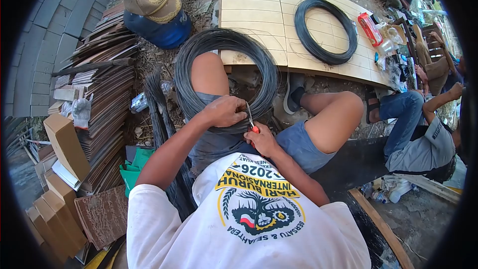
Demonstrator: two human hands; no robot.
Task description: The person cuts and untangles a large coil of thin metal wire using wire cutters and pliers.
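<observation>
A large coil of dark wire (186, 77) rests over my left knee and lap. My left hand (226, 111) is closed at the coil's near side, its fingers pinching wire strands. Close beside it, my right hand (262, 140) grips red-handled pliers (255, 129). The pliers' metal jaws point up toward the fingers of my left hand, at the coil's inner edge. Whether the jaws are closed on a strand is too small to tell. A bundle of straight dark wires (160, 114) lies along my left side.
A pale board table (251, 7) ahead carries a smaller wire coil (299, 25) and a red packet (370, 29). A cap (152, 1) sits on a blue container (158, 31). Stacked tiles (107, 99) and boxes (67, 144) stand left. A seated person (423, 144) is at right.
</observation>
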